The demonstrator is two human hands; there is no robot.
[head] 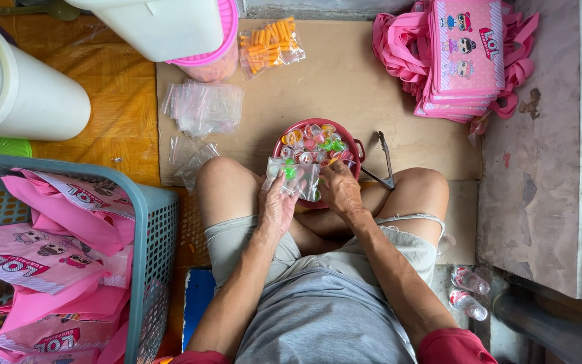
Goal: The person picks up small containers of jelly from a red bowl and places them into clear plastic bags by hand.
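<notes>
I am holding a clear bag (296, 179) between both hands, my left hand (275, 205) clamped on its edge and my right hand (339, 189) at its mouth. A few jellies are already sitting inside; just beyond, the red bowl (355, 145) is still looking full. Empty bags (203, 106) are waiting further left. My right fingertips are hiding behind the bag.

clear bag (296, 179) of jellies, over red bowl (353, 144)

basket (144, 222) left, bowl (353, 143) before knees
</notes>
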